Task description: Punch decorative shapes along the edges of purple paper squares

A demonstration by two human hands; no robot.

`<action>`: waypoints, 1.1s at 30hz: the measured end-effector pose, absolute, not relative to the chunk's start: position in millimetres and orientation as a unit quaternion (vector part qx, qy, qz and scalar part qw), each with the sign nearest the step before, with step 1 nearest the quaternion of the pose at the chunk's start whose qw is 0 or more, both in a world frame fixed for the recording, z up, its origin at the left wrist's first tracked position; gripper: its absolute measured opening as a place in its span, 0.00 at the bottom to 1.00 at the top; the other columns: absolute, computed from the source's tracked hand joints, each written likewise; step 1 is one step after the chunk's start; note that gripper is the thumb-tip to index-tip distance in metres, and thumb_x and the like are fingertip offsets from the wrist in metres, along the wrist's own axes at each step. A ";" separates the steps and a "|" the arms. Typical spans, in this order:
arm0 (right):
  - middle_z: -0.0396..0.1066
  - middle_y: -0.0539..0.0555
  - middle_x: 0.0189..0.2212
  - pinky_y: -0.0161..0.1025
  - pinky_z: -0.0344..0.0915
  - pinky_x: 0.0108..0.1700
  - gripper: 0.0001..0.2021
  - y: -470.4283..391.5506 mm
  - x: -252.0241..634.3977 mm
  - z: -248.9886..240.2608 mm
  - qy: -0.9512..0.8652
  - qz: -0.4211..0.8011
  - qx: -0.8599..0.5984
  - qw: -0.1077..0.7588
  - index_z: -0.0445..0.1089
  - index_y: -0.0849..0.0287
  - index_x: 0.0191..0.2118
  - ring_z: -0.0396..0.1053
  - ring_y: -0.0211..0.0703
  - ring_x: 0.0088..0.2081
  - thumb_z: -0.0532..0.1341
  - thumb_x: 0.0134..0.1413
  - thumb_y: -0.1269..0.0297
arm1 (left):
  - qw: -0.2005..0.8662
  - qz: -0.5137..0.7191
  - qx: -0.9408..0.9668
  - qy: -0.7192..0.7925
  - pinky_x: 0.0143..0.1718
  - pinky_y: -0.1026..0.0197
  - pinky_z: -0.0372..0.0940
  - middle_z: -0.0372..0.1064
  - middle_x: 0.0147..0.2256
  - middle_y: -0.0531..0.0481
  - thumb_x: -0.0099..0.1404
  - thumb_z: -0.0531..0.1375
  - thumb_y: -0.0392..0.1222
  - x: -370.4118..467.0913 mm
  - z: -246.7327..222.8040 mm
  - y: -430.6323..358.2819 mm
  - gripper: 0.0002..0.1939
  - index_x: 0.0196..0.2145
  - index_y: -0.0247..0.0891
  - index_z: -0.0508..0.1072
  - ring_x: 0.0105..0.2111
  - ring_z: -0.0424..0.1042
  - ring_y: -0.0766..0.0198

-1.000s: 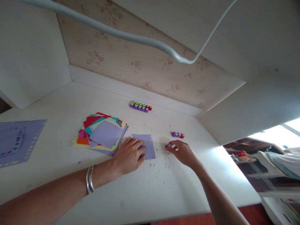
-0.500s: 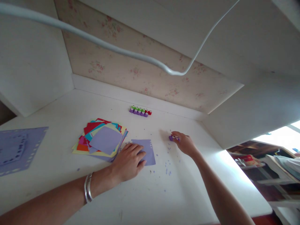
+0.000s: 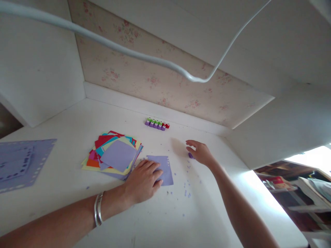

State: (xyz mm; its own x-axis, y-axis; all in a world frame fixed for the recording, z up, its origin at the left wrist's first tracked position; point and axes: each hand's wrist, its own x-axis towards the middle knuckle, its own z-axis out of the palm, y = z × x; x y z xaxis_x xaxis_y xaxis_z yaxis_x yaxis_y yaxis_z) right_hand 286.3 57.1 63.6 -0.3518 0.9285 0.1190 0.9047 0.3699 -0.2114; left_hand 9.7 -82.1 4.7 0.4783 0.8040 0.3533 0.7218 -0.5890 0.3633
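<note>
My left hand [image 3: 143, 179] lies flat, fingers stretched, on the left part of a small purple paper sheet [image 3: 166, 170]; the sheet's top right corner shows a few punched holes. To the right, my right hand [image 3: 201, 151] hovers with thumb and fingers apart and nothing between them. Just below its thumb sits a purple craft punch [image 3: 190, 155] on the table, partly hidden by the hand. Small purple paper bits [image 3: 185, 194] are scattered below it. Farther back, more craft punches [image 3: 156, 124] in green, purple and red stand in two rows.
Left of the sheet lies a fanned pile of coloured paper [image 3: 119, 155]. A larger purple sheet with punched edges [image 3: 46, 156] is at the far left. A white cable [image 3: 155, 62] crosses above the white table [image 3: 116, 224]. Shelves [image 3: 302, 196] stand at the right.
My right hand has let go of the purple punches it held and opened its fingers. My left hand stays on the purple sheet. The view has shifted slightly.
</note>
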 end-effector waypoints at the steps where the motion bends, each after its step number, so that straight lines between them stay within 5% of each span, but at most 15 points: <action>1: 0.77 0.54 0.43 0.43 0.67 0.49 0.15 63.0 278.1 63.0 -0.822 0.063 -0.555 0.111 0.72 0.54 0.50 0.74 0.47 0.44 0.56 0.59 0.62 | 0.083 0.249 0.856 0.445 0.57 0.46 0.55 0.68 0.50 0.46 0.67 0.57 0.45 9.7 4.8 -82.3 0.11 0.45 0.41 0.73 0.51 0.65 0.53; 6: 0.78 0.52 0.40 0.39 0.68 0.45 0.14 93.7 232.6 45.7 -0.831 0.091 -0.536 0.118 0.74 0.52 0.48 0.75 0.43 0.40 0.55 0.60 0.62 | 0.082 0.252 0.852 0.452 0.56 0.45 0.55 0.68 0.50 0.46 0.67 0.58 0.44 9.4 6.0 -82.8 0.12 0.46 0.41 0.73 0.51 0.65 0.52; 10: 0.71 0.55 0.52 0.38 0.68 0.49 0.19 116.6 201.1 29.7 -0.833 0.100 -0.527 0.139 0.68 0.55 0.55 0.75 0.41 0.41 0.56 0.58 0.66 | 0.087 0.254 0.851 0.451 0.57 0.46 0.54 0.68 0.51 0.46 0.68 0.55 0.41 8.9 5.5 -81.7 0.11 0.47 0.41 0.73 0.52 0.64 0.53; 16: 0.55 0.57 0.64 0.40 0.54 0.63 0.26 147.7 175.9 19.5 -0.838 0.095 -0.513 0.158 0.58 0.59 0.63 0.60 0.44 0.61 0.53 0.59 0.74 | 0.114 0.254 0.857 0.434 0.60 0.47 0.52 0.68 0.52 0.49 0.70 0.54 0.43 8.2 3.8 -78.1 0.11 0.46 0.42 0.73 0.54 0.63 0.56; 19: 0.60 0.56 0.62 0.42 0.52 0.64 0.23 155.0 171.5 18.6 -0.840 0.103 -0.509 0.158 0.63 0.57 0.60 0.57 0.45 0.62 0.53 0.60 0.74 | 0.122 0.250 0.857 0.435 0.61 0.47 0.52 0.67 0.52 0.48 0.68 0.57 0.44 7.7 4.5 -77.1 0.12 0.48 0.42 0.73 0.55 0.62 0.55; 27: 0.72 0.57 0.47 0.41 0.61 0.54 0.09 131.9 175.6 28.2 -0.815 0.143 -0.515 0.224 0.74 0.58 0.43 0.69 0.44 0.48 0.59 0.58 0.69 | 0.135 0.259 0.854 0.430 0.62 0.46 0.53 0.67 0.52 0.47 0.67 0.55 0.34 5.5 5.5 -75.4 0.14 0.49 0.41 0.72 0.55 0.63 0.56; 31: 0.73 0.57 0.44 0.39 0.68 0.46 0.12 86.1 184.3 30.5 -0.772 0.188 -0.536 0.287 0.71 0.58 0.47 0.73 0.41 0.42 0.56 0.62 0.61 | 0.144 0.248 0.857 0.428 0.62 0.44 0.53 0.66 0.53 0.46 0.65 0.55 0.31 3.9 6.0 -73.1 0.16 0.50 0.41 0.72 0.56 0.62 0.55; 33: 0.75 0.56 0.40 0.40 0.70 0.43 0.15 54.6 189.6 30.4 -0.699 0.308 -0.532 0.365 0.69 0.57 0.47 0.74 0.43 0.40 0.58 0.61 0.55 | 0.148 0.248 0.855 0.430 0.63 0.44 0.53 0.67 0.53 0.47 0.66 0.55 0.32 3.8 6.6 -72.4 0.16 0.49 0.42 0.73 0.57 0.62 0.55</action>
